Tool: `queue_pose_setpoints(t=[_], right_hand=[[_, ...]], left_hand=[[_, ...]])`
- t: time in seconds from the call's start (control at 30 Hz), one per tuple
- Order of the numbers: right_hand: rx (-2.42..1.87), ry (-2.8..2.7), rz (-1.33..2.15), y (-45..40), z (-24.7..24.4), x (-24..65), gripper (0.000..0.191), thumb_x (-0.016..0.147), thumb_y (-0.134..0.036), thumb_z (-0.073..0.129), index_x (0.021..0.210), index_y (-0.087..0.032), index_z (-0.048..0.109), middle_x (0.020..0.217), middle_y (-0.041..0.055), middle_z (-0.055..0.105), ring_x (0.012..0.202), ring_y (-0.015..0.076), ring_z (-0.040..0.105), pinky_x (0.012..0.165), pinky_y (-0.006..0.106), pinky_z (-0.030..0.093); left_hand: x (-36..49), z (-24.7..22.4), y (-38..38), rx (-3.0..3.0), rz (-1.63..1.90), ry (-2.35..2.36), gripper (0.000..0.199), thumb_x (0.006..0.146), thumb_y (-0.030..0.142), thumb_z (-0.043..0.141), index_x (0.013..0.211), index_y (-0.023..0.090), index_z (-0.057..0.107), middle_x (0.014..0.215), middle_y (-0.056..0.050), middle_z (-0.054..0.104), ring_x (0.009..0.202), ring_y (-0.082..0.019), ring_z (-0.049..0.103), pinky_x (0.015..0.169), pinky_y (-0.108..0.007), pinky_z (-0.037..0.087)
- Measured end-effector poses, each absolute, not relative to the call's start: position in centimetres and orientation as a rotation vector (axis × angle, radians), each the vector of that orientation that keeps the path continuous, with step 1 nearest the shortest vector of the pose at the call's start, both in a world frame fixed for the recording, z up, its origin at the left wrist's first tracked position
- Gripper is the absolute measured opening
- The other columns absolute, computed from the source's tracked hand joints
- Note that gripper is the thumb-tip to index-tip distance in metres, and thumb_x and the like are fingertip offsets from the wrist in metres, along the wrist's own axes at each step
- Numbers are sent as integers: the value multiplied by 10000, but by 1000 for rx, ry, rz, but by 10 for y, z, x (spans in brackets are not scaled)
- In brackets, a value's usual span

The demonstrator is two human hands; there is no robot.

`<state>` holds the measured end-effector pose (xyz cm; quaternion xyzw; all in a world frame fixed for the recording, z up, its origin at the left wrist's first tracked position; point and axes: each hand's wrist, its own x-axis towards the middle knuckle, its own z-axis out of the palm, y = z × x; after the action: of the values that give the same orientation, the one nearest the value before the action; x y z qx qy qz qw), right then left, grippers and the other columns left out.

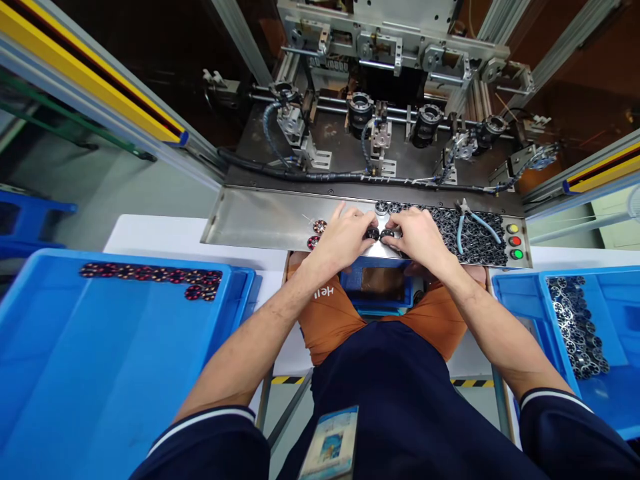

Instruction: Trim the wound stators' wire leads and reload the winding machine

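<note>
Over the metal tray point(260, 217), pinches one black part point(372, 233) in the left hand point(345, 235) and a second black part point(387, 235) in the right hand point(419, 235); calls for a light, level, even grip.

Pale-blue-handled metal pliers point(461, 230) lie spread toward the right edge of the silver metal tray point(265, 217). Round yellow, red and green buttons point(515, 241) line that edge.

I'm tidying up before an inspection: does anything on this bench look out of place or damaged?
The blue-handled pliers lie splayed open on the black round parts at the right end of the metal tray, an odd-looking spot for a tool. I see no obvious damage.
</note>
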<state>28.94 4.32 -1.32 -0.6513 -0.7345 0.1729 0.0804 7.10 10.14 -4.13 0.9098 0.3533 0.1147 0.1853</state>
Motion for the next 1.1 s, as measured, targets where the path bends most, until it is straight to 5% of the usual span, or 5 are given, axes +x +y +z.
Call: queue_pose_setpoints(t=[0.13, 0.3, 0.73, 0.9, 1.1], right_hand=[[-1816, -2186, 610, 41, -8, 287, 256, 907, -215, 932, 1128, -239, 804, 972, 35, 848, 1044, 294, 710, 1041, 453, 431], [-1495, -2006, 716, 16, 35, 298, 226, 1057, -286, 817, 1280, -266, 789, 1301, 46, 860, 1206, 233, 761, 1104, 422, 570], [-739, -969, 1648, -29, 102, 308, 436, 915, -525, 983, 1097, -267, 683, 1003, 12, 872, 669, 121, 792, 588, 205, 649], [-778, -963, 1561, -24, 105, 321, 572, 885, -704, 939, 1035, -277, 591, 799, -18, 777, 522, 86, 612, 448, 168, 496], [-1231, -1376, 931, 74, 144, 415, 518, 902, -595, 959, 1174, -283, 648, 1020, -3, 839, 701, 101, 703, 681, 249, 631]], left_hand=[[69, -33, 101, 2550, 401, 983, 288, 952, 146, 839, 1216, 248, 786, 1041, -38, 853, 1108, -306, 792, 1410, -628, 378], [65, -15, 87, 2431, 696, 1046, 281, 1028, 181, 780, 1278, 297, 830, 1213, -27, 890, 1092, -276, 835, 1099, -433, 632], [130, -72, 51, 1905, 1313, 937, 204, 1092, 323, 787, 1246, 213, 864, 1088, -57, 904, 813, -195, 847, 824, -304, 711], [132, -88, 53, 1915, 1321, 971, 198, 1062, 343, 847, 1228, 239, 875, 1091, -27, 907, 838, -198, 864, 863, -304, 712], [130, -100, 49, 1996, 1417, 1031, 206, 1073, 276, 849, 1277, 246, 866, 1014, -4, 889, 770, -160, 835, 800, -262, 676]])
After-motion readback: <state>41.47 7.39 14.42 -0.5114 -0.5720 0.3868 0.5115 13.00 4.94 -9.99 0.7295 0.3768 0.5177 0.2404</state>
